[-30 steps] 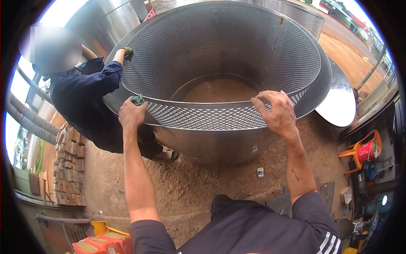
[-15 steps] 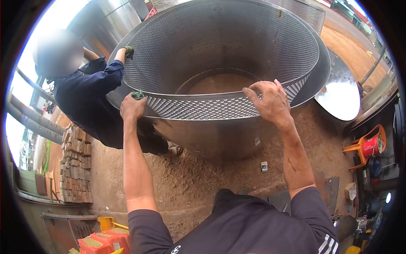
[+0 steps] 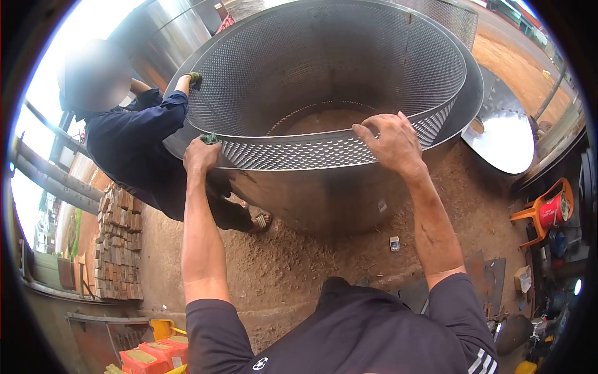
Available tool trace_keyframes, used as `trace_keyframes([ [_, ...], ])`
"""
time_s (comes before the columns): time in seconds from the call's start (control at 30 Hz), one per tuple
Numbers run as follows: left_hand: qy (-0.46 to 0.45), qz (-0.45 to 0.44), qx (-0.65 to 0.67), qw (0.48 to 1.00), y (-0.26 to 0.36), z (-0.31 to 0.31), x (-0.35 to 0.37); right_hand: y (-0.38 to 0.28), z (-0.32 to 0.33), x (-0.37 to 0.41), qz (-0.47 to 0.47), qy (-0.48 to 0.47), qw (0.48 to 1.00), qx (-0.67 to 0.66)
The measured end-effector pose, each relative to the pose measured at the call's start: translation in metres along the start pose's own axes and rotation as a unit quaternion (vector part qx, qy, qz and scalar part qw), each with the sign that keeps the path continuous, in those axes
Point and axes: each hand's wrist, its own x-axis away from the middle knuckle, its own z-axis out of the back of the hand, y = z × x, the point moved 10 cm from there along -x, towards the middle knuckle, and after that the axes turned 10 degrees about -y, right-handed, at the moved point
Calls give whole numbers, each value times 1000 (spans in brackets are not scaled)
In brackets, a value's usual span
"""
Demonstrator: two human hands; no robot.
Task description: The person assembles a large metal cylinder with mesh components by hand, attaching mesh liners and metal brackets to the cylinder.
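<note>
A large perforated metal cylinder (image 3: 305,151) stands inside a wider, smooth sheet-metal cylinder (image 3: 299,193). My left hand (image 3: 200,154) is closed around a crumpled green cloth (image 3: 210,138) at the near left of the perforated cylinder's rim. Farther right, my right hand (image 3: 392,143) curls over the same rim, its thumb on the near side and its fingertips partly hidden behind the hand. At the left, a co-worker (image 3: 134,134) in dark clothes has a gloved hand (image 3: 195,80) on the rim's far left.
Stacked wooden blocks (image 3: 118,243) stand at the left, above red packages (image 3: 152,355). A shiny metal sheet (image 3: 507,140) lies at the right. Near it is an orange chair (image 3: 529,215) holding a red container (image 3: 551,212). A small pack (image 3: 394,244) lies on the dirt floor.
The view has shifted slightly. Both hands keep their places on the perforated cylinder's rim, which sits a little higher in view. More of the co-worker's sandalled feet shows.
</note>
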Motion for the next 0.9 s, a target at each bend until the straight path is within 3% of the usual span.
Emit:
trace_keyframes([
  [0.33,-9,-5,4,1000,0,0,1,-8,5,5,11,50,998,47],
  [0.5,-16,-6,-5,1000,-1,-3,-4,-4,2,3,-29,-14,999,32],
  [0.9,-15,-3,1,1000,0,0,1,-4,3,1,-12,-9,1000,19],
])
